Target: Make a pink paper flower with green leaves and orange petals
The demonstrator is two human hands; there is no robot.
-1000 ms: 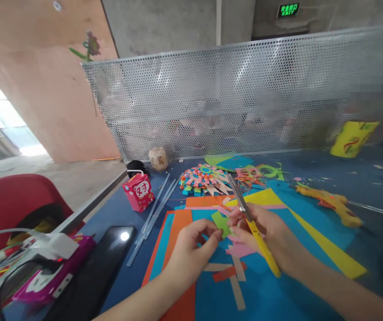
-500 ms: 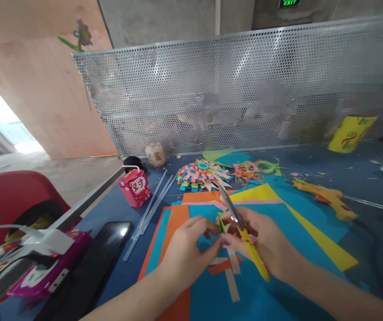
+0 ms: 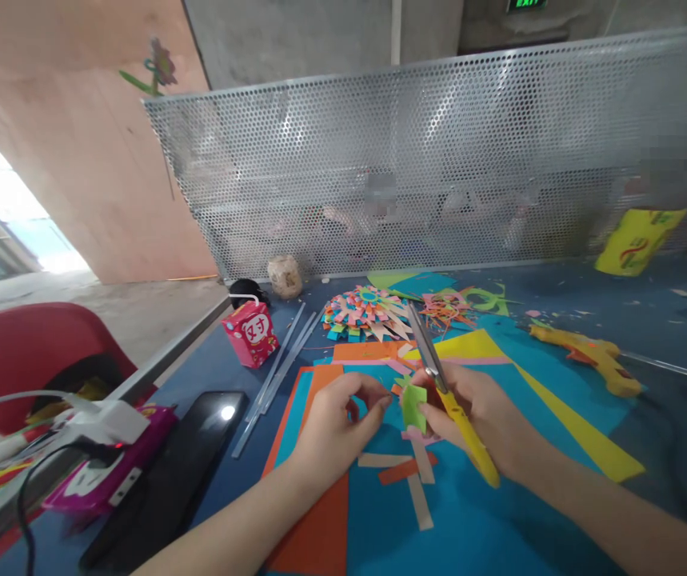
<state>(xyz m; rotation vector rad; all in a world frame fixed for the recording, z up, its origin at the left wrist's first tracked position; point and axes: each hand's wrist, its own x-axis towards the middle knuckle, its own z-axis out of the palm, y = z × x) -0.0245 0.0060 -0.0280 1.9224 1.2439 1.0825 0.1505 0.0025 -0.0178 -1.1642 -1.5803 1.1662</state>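
Observation:
My right hand (image 3: 487, 420) grips yellow-handled scissors (image 3: 448, 396), blades pointing up and away, and its fingertips also pinch a small green paper piece (image 3: 413, 406). My left hand (image 3: 334, 428) hovers just left of that green piece with fingers curled and slightly apart, holding nothing. Both hands are above sheets of blue, orange and yellow paper (image 3: 499, 512) with loose paper strips (image 3: 421, 488) on them.
A colourful woven paper rosette (image 3: 367, 314) and paper scraps lie farther back. A yellow glue gun (image 3: 589, 356) sits at right, a red drink carton (image 3: 251, 336) and glue sticks (image 3: 277, 368) at left, a black phone (image 3: 181, 464) at near left. A perforated metal screen (image 3: 439, 160) closes the back.
The green piece passed from my left fingers to my right fingertips, and it now faces the camera. My left hand let go and drew back a little.

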